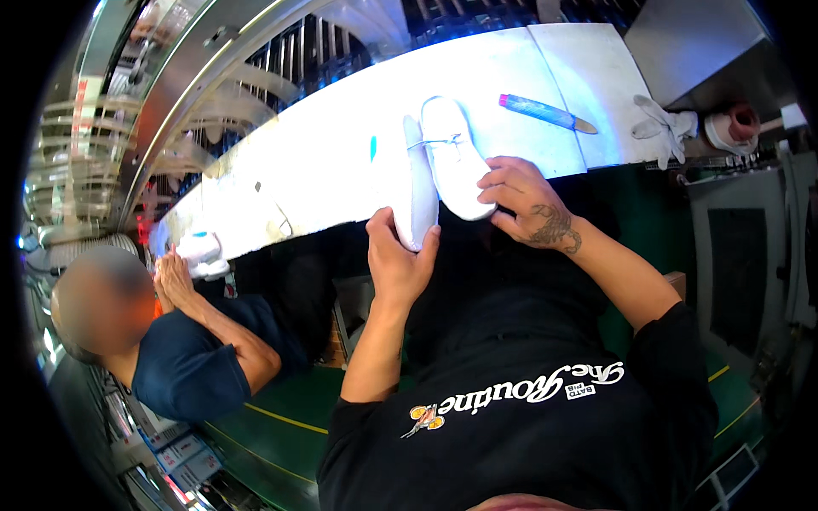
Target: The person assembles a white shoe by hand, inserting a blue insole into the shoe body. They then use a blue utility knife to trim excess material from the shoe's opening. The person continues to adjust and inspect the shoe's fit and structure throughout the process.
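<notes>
Two white shoes lie side by side at the near edge of the white worktop. My left hand (399,266) grips one end of the left shoe (415,204), which is turned on its side, with thumb and fingers on opposite sides. The right shoe (458,175) faces up, with a thin lace across it. My right hand (527,204) holds its near end, fingers along the side and thumb below. Beyond them lies a tool with a blue-wrapped handle (541,111), a pink end and a tan pointed tip; its kind is unclear.
White gloves (663,129) hang over the worktop's right end, beside a white and reddish object (733,128). A small blue mark (373,149) shows on the glaring worktop (315,162). At left, a co-worker (192,358) handles a white shoe (203,249). Metal machinery (290,51) stands behind.
</notes>
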### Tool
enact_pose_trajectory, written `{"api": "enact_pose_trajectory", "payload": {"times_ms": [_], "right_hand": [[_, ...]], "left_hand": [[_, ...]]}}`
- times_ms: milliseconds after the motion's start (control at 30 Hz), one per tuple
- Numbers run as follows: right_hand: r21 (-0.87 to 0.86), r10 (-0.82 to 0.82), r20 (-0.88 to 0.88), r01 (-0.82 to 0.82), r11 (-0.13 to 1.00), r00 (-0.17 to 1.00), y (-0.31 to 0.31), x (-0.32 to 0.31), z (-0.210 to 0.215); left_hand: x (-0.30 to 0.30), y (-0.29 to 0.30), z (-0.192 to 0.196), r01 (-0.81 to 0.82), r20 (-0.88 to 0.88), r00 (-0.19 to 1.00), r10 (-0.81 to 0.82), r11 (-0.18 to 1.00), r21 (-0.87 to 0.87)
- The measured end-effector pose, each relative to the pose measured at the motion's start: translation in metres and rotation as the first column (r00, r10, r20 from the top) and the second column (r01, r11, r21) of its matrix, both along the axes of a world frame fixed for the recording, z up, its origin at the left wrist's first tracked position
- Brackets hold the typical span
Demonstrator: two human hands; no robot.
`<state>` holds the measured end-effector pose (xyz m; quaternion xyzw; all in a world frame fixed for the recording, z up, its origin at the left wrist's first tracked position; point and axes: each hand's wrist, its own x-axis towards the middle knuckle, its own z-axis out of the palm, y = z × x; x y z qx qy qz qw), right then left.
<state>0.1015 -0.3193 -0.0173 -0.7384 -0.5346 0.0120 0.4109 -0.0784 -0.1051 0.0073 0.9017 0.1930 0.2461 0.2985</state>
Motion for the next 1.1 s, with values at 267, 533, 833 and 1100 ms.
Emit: {"api": "enact_pose_trajectory", "payload": {"times_ms": [267, 533, 833, 1100], "right_hand": [[0.369, 0.078, -0.086, -0.041, 0.928, 0.993, 0.014, -0.049, 0.112], [0.475, 0.042, -0.301, 0.111, 0.873, 0.953, 0.015, -0.081, 0.092], [0.435, -0.076, -0.407, 0.267, 0.86, 0.91, -0.017, -0.094, 0.1], [0.395, -0.08, -0.488, 0.302, 0.868, 0.869, -0.027, -0.103, 0.103]], "left_hand": [[-0.007, 0.007, 0.116, 0.209, 0.08, 0.975, -0.208, 0.978, -0.003], [-0.002, -0.018, 0.115, 0.407, 0.244, 0.911, -0.332, 0.629, -0.662], [-0.001, -0.05, 0.08, 0.672, 0.46, 0.74, -0.491, 0.567, -0.476], [-0.01, -0.058, 0.089, 0.585, 0.318, 0.811, -0.492, 0.699, -0.412]]}}
